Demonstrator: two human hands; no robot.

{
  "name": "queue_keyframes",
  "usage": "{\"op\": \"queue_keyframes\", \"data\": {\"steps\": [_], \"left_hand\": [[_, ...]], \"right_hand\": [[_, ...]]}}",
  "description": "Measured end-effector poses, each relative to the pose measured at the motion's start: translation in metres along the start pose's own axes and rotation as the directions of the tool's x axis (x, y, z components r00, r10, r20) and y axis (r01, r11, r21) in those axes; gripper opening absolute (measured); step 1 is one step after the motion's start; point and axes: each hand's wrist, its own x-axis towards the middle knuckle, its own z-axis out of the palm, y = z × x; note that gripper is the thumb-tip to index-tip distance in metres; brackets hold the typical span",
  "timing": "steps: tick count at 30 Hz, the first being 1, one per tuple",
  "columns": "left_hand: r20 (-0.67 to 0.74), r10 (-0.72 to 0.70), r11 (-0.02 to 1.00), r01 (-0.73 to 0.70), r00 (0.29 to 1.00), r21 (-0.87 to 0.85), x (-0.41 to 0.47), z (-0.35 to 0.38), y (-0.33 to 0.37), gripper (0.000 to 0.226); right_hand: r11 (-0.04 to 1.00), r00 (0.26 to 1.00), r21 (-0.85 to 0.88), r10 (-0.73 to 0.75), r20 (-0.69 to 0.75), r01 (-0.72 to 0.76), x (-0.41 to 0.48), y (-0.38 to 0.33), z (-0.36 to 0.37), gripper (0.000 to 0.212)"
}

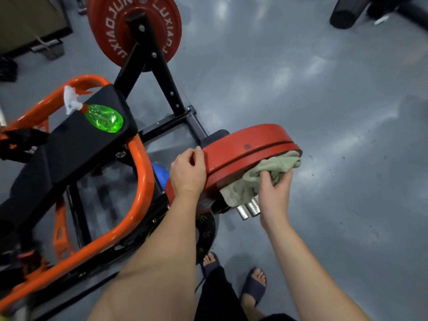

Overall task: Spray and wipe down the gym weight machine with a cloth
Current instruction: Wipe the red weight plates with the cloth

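Two stacked red weight plates (245,144) sit on the machine's chrome sleeve (251,208) at centre. My left hand (187,172) grips the plates' near-left rim. My right hand (274,193) presses a pale green cloth (257,177) against the outer face of the plates, fingers curled into the cloth. A green spray bottle (104,118) with a white trigger lies on the black pad (76,140) of the orange-framed machine (141,181) at left.
Another red plate (111,26) hangs on a black upright at the top. A black plate (206,235) stands low by my sandalled feet (253,286). A black roller (347,15) lies at top right. Grey floor stretches to the right.
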Motion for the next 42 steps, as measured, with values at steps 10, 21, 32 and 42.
{"op": "queue_keyframes", "data": {"steps": [10,21,32,42], "left_hand": [[-0.021,0.031,0.995,-0.033,0.999,-0.097,-0.016,-0.009,-0.111,0.042],[-0.015,0.188,0.982,-0.188,0.982,0.022,-0.017,-0.044,-0.049,0.038],[0.131,0.101,0.865,-0.152,0.986,0.479,-0.002,0.041,0.080,0.061],[0.139,0.082,0.928,-0.127,0.987,0.351,-0.001,0.028,0.074,0.051]], "right_hand": [[0.844,0.933,-0.445,-0.164,0.320,0.301,-0.041,0.033,0.042,0.048],[0.998,0.997,-0.010,-0.058,-0.053,0.058,0.005,-0.021,-0.002,0.060],[0.936,0.846,-0.261,-0.065,0.529,0.235,-0.038,0.020,0.003,0.018],[0.989,0.974,0.122,0.105,-0.203,-0.081,0.067,-0.023,-0.020,0.036]]}}
